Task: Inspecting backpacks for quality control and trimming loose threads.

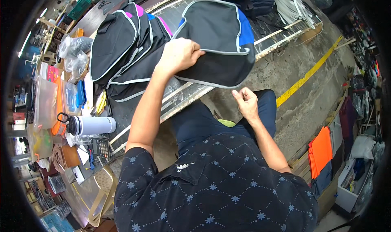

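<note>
Dark flower-print shirt [220, 183] fills the bottom, worn right up at a long table [179, 99]. One black cloth piece [216, 40] is held over the table's near edge, part of it resting on top and the lower corner hanging off. It's gripped by the left hand [177, 56], fingers curled in tight around the cloth by a grey-trimmed edge, probably so it can be kept lifted and steady while the rest is propped by the table. Nothing can be made out in the right hand [247, 103], which is held just off the table's near edge, half curled with thumb and finger close together; whether something thin is pinched there can't be told. More black pieces [114, 48] are heaped on the table's left part, likely parked there to be within easy reach. As for looks, the held piece is rounded and floppy, piped in pale grey, with a bright blue panel on its right side and a grey line run across the middle. Pink patches are shown on the heaped ones.
</note>
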`<action>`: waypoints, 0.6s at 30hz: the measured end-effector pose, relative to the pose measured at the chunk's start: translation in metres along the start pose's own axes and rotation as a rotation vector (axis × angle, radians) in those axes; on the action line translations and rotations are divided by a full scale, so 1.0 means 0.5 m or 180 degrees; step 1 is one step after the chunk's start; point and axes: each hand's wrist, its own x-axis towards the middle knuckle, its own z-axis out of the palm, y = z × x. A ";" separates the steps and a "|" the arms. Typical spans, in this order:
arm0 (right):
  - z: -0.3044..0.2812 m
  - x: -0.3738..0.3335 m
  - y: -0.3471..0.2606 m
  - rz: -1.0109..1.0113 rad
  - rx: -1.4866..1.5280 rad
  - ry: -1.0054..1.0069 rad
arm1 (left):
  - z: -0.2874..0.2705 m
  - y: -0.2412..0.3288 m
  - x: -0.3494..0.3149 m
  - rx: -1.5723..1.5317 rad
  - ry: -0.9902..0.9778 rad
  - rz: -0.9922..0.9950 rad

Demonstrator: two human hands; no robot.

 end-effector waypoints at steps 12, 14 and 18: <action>-0.073 0.085 -0.229 -0.1926 0.0840 0.0592 | -0.046 0.143 0.103 -0.7084 0.1880 -0.0987; -0.066 0.094 -0.264 -0.1956 0.0954 0.0513 | -0.044 0.150 0.089 -0.7251 0.1964 -0.1183; -0.041 0.157 -0.316 -0.1997 0.0654 0.0884 | -0.024 0.121 0.049 -0.7437 0.2153 -0.0946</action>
